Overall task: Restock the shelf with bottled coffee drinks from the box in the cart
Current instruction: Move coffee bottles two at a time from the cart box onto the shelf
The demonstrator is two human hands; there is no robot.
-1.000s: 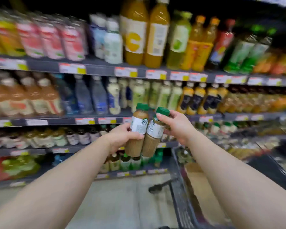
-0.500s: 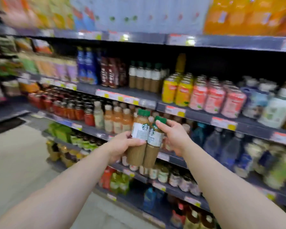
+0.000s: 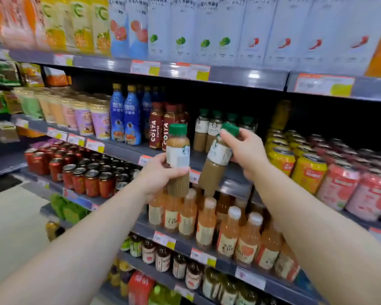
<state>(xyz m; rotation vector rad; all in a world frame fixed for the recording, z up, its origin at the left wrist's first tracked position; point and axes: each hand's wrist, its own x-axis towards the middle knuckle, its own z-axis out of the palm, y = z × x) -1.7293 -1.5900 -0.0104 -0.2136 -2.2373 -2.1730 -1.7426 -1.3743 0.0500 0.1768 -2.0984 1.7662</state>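
Green-capped coffee bottles, one per hand: left hand [image 3: 161, 176] grips an upright bottle [image 3: 178, 159], right hand [image 3: 246, 154] a tilted bottle [image 3: 218, 159] (fingers curled round both).

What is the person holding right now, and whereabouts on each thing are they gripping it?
Two green-capped coffee bottles. The left hand grips the upright bottle around its lower body; the right hand holds the tilted bottle near its cap and neck.

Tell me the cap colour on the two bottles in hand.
Green on both: the left bottle's cap and the right bottle's cap, clearest in the head view.
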